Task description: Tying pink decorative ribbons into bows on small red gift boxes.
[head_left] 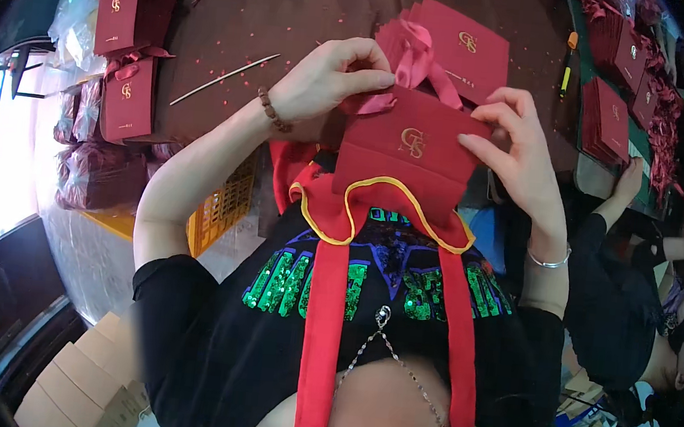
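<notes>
A dark red paper gift bag [402,149] with a gold emblem stands in front of me at the table edge, its lower end against my red, yellow-trimmed apron. My left hand [334,77] is closed at the bag's upper left corner, thumb and forefinger pinching a pink satin ribbon [377,104]. At the opposite edge, my right hand [517,144] grips the bag, with its thumb on the front face; the other fingertips are partly hidden. Just beyond lies a stack of matching red bags [473,49], a looped pink ribbon [415,56] trailing over its left side.
A thin metal rod [225,79] lies on the brown tabletop left of my forearm. Ribboned bags [128,98] stand at the left; more bags [606,120] and a yellow-black pen [569,64] are at the right. Another person's hand [629,179] touches the right-hand table.
</notes>
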A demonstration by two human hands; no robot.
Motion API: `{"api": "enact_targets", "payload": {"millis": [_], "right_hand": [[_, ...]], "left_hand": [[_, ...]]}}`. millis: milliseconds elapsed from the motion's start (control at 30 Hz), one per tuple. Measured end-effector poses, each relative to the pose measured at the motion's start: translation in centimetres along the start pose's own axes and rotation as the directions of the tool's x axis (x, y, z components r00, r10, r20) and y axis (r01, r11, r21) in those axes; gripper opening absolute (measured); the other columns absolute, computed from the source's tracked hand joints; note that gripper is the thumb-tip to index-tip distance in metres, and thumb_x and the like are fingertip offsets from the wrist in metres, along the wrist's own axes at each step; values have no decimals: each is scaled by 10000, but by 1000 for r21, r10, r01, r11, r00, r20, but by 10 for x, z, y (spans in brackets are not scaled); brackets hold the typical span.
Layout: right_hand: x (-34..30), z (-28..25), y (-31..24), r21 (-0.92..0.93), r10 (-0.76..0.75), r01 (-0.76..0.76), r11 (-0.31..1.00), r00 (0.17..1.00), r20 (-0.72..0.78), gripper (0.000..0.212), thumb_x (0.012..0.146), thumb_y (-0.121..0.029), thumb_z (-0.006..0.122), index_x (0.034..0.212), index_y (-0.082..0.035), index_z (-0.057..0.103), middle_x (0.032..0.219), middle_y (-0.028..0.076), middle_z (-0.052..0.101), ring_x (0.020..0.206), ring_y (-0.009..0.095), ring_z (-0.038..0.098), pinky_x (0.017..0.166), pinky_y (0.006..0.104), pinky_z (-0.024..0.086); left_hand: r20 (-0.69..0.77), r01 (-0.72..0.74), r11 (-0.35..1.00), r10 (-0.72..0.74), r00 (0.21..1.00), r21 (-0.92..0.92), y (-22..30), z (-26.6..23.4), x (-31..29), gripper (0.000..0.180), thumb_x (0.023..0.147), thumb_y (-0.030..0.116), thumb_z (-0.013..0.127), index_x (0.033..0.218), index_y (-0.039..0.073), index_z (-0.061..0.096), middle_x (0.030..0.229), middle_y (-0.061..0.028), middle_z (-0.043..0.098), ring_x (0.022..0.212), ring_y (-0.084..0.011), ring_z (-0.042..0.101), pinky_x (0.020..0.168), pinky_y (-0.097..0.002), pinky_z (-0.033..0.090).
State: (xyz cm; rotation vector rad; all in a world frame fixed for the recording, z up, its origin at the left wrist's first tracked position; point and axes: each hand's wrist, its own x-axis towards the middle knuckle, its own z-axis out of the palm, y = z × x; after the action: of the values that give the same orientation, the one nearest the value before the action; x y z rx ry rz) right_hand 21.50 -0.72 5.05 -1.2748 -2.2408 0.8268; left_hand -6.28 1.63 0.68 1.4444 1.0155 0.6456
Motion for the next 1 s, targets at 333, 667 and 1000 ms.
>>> {"api": "enact_targets", "payload": {"millis": [333, 667, 1000], "right_hand": [[-21, 15, 23, 615, 415, -514, 597, 855, 312, 314, 887, -156, 609, 1171, -66, 509, 914, 27, 593, 769, 68, 574, 587, 204, 496], [-12, 23, 25, 597, 379, -466, 652, 883, 276, 359, 873, -158, 629, 1180, -29, 494, 818, 51, 630, 711, 83, 587, 592, 230, 483], [-10, 21, 14, 583, 378, -450, 677, 891, 250, 318, 855, -141, 646, 1125, -10, 540, 761, 34, 624, 658, 67, 582, 550, 222, 472]], "left_hand": [[-476, 360, 516, 108, 873, 777, -81, -46, 26, 432, 878, 484, 515, 863, 71, 642, 838, -147, 654, 777, -297, 643, 690, -427, 468], [-420, 317, 424, 175, 890, 848, -95, -29, 36, 239, 825, 384, 596, 848, 146, 592, 817, -57, 652, 750, -272, 640, 694, -454, 429], [-409, 197, 638, 202, 890, 744, -89, -34, 29, 205, 836, 283, 603, 867, 80, 615, 806, -105, 655, 733, -247, 648, 638, -385, 481]]}}
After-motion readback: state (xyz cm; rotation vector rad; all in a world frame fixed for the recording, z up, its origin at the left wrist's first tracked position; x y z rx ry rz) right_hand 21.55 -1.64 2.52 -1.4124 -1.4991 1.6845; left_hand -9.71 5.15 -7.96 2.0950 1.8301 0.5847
